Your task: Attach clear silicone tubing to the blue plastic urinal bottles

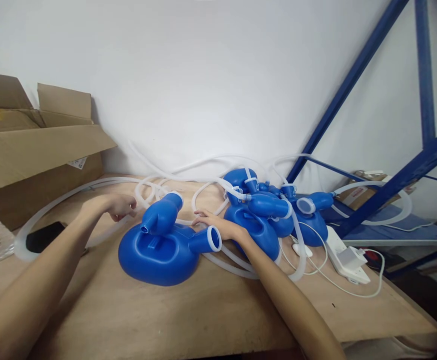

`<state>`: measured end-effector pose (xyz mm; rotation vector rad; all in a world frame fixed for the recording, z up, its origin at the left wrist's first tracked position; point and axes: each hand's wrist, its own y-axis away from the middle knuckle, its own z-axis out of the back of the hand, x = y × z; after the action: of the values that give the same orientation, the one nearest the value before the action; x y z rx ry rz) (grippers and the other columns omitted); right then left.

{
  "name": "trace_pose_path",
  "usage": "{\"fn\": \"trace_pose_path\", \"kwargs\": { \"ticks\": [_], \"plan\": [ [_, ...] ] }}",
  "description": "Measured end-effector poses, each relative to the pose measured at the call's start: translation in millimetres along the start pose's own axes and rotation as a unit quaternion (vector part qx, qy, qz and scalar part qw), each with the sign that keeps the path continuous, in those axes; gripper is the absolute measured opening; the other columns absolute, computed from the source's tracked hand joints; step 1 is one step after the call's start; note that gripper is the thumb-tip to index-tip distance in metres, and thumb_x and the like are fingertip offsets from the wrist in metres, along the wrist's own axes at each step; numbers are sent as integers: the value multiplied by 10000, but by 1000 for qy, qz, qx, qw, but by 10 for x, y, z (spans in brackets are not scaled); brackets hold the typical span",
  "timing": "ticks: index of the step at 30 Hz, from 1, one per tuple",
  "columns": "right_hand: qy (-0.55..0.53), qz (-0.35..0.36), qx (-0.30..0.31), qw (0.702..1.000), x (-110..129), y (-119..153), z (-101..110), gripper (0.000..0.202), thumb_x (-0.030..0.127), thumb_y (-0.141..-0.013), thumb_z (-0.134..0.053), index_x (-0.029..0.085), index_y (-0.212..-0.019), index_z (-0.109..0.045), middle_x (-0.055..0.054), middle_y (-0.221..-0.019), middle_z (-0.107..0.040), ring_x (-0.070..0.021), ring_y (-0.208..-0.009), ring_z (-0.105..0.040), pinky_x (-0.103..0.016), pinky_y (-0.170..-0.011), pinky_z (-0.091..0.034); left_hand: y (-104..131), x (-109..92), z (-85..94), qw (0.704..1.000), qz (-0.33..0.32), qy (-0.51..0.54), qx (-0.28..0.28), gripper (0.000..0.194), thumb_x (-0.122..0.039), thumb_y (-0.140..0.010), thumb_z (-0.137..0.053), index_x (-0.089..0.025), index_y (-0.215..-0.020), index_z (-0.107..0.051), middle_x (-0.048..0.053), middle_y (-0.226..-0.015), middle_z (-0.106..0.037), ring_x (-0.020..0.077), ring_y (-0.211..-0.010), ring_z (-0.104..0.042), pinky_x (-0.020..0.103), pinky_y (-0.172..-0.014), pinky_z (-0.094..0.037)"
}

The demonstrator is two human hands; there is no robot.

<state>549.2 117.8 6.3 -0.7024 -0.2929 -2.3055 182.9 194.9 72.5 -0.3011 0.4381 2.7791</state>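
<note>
A blue plastic urinal bottle [158, 267] lies on its side on the wooden table, its white-rimmed neck pointing right. On top of it rests a separate blue funnel-shaped piece [160, 215] with a white rim. Behind and left of the bottle is my left hand [119, 206], fingers curled in beside the translucent hose [109, 232]; whatever they grip is hidden. My right hand [220, 225] stretches past the bottle's neck, fingers spread and low over the table, between this bottle and the other blue bottles [254, 230]. Nothing shows in its grasp.
More blue bottles with coiled hoses crowd the right side. A white power strip [344, 257] and cables lie beyond them. At left stand an open cardboard box [41, 155] and a dark flat object [45, 237]. A blue metal frame [349, 85] rises at right.
</note>
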Motion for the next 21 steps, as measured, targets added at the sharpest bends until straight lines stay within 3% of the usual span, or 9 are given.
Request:
{"fn": "trace_pose_path", "kwargs": {
  "ticks": [2,5,8,10,16,19,21],
  "plan": [
    [-18,-3,-1,1000,-19,-7,-10,408,272,-977,-667,240,-1383,-642,-131,-1615,-425,-280,-1514,-448,-448,-1238,-409,104,50,152,1000,10,4,23,280,-339,-996,-552,-102,-1050,-691,19,-755,-722,156,-628,-673,262,-603,-544],
    [-15,16,8,1000,-46,-10,-23,424,246,-977,-646,269,-1400,-645,-106,-1574,-501,-272,-1495,-466,-452,-1230,-421,260,48,369,1000,10,-10,-16,397,-386,-1003,-429,-104,-1149,-667,50,-864,-753,161,-644,-657,259,-617,-506],
    [21,42,19,999,-80,-14,-53,578,190,-907,-698,290,-1468,-598,-101,-1586,-490,-277,-1479,-481,-434,-1200,-459,394,-21,538,996,2,-36,-83,463,-419,-993,-395,-116,-1210,-669,132,-1179,-751,224,-920,-691,305,-795,-522],
    [45,34,11,998,-108,-21,-90,677,178,-877,-722,302,-1519,-544,-113,-1624,-435,-293,-1456,-502,-453,-1198,-457,479,-73,616,991,-5,-59,-124,474,-431,-977,-392,-135,-1195,-691,147,-1233,-738,266,-1039,-675,344,-881,-501],
    [73,10,-29,997,-187,-30,-211,630,242,-928,-708,339,-1528,-542,-104,-1664,-373,-313,-1437,-517,-485,-1213,-418,846,-300,725,953,-33,-68,-295,558,-527,-979,-379,-163,-1240,-712,87,-1084,-764,251,-950,-669,335,-841,-477],
    [83,14,-45,995,-222,-32,-244,591,277,-925,-726,352,-1494,-584,-86,-1659,-378,-307,-1450,-497,-459,-1222,-406,1084,-444,722,917,-12,-7,-399,569,-594,-912,-484,-187,-1228,-727,25,-936,-739,219,-887,-667,296,-803,-469],
    [98,16,-48,994,-252,-41,-261,588,293,-928,-724,331,-1497,-583,-105,-1660,-358,-317,-1465,-476,-467,-1227,-395,1189,-445,710,888,-4,7,-459,630,-623,-919,-448,-192,-1314,-683,14,-957,-716,204,-886,-658,284,-799,-471]
  ]
}}
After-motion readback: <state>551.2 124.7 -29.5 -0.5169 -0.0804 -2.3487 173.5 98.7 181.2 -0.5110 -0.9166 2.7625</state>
